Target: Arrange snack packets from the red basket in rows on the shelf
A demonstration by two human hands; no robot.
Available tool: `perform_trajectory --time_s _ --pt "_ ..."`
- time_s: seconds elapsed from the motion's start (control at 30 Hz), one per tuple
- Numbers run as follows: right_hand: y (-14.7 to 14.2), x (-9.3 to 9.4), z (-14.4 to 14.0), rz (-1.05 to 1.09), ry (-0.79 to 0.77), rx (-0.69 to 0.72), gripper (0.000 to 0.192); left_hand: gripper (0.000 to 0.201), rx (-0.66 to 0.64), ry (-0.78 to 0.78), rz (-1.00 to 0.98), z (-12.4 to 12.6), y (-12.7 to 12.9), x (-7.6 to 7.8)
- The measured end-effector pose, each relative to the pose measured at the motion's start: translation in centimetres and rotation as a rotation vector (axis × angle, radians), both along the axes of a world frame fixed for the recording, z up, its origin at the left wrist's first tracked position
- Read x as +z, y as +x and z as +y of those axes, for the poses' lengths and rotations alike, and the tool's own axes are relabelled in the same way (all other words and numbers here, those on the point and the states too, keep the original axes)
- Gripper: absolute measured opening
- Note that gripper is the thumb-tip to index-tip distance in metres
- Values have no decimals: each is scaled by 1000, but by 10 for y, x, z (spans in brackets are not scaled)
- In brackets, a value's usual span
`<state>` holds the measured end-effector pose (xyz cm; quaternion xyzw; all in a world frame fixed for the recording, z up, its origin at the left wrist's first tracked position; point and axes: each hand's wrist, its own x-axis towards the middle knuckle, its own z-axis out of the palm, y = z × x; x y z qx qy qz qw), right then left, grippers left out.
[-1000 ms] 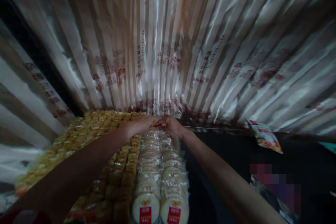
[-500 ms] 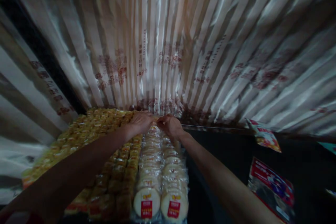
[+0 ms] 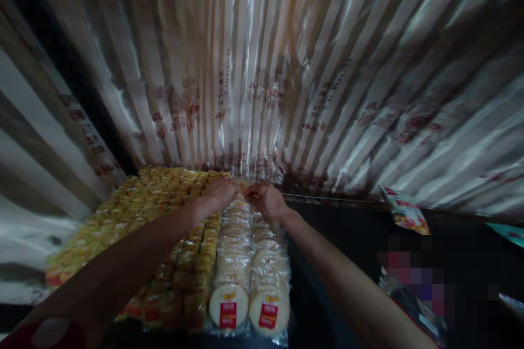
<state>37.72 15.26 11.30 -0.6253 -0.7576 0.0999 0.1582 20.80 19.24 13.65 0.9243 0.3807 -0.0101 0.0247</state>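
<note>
Two rows of round, pale cakes in clear wrappers (image 3: 232,267) stand on edge, running away from me. The front cake of each row faces me with a red label. At the far end of these rows, my left hand (image 3: 222,192) and my right hand (image 3: 266,199) come close together, fingers bent in around the wrapped round cakes there. A pale wrapped edge shows between the fingertips; the rest is hidden by the hands. Left of the rows lies a large block of yellow-wrapped small cakes (image 3: 164,188), partly covered by my left forearm.
Pleated, shiny printed sheeting (image 3: 262,65) rises as a wall behind the goods. A dark surface (image 3: 327,240) extends to the right. On it lie a small printed snack bag (image 3: 405,210), a dark package (image 3: 413,300) partly pixelated, and a green item (image 3: 507,233) at the right edge.
My hands stay at the far end of the rows with only slight movement. The view has shifted a little, so the bags on the right appear slightly farther left.
</note>
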Motion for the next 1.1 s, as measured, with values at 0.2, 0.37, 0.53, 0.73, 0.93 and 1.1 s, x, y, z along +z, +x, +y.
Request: perform_trajectory --time_s 0.2,0.37,0.53,0.73,0.93,1.1 --pt "-15 12 -7 -110 12 -130 20 27 -9 156 -120 -7 -6 3" --pt "-14 3 -9 2 38 -116 20 26 -127 -15 -9 -20 -11 5" --pt "-9 -9 -17 122 150 -68 22 21 -64 -12 16 -20 -9 -4" --pt "-6 -17 -25 81 74 76 17 21 -36 19 -105 -15 -9 -16" --pt "-18 -8 -27 -6 90 -121 20 25 28 143 -149 -21 -16 -12" --pt "-17 -14 -24 84 58 -110 19 25 -20 -15 -27 -33 -23 -10"
